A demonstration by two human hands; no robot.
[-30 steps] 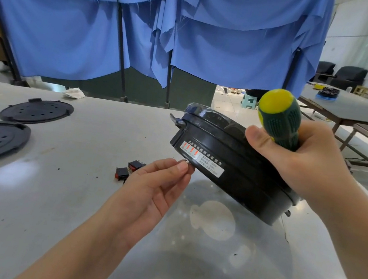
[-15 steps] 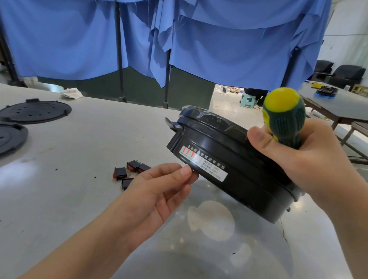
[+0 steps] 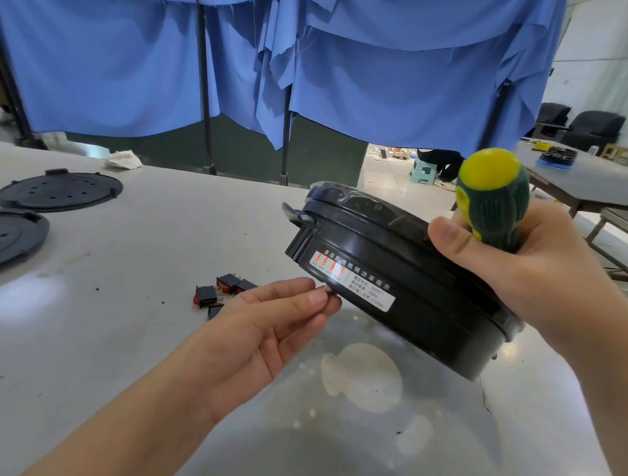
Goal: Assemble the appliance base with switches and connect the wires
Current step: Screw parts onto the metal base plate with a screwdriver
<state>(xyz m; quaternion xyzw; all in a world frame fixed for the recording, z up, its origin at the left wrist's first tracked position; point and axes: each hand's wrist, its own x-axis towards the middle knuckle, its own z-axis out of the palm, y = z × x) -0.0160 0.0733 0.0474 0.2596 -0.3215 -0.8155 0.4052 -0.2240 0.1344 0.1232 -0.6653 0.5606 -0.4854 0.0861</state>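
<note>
Fitting a switch [image 3: 327, 290]: left hand [image 3: 272, 328] pinches it against the base [image 3: 397, 288]; right hand [image 3: 520, 265], fingers curled, grips base and screwdriver [image 3: 495, 197]. Press squarely, steadying the base.

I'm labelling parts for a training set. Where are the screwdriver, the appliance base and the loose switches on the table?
screwdriver [image 3: 496, 206]: head view, on its green ribbed handle.
appliance base [image 3: 417, 291]: head view, on its black side wall.
loose switches [image 3: 223, 290]: head view, on the black switch bodies on the table.
</note>
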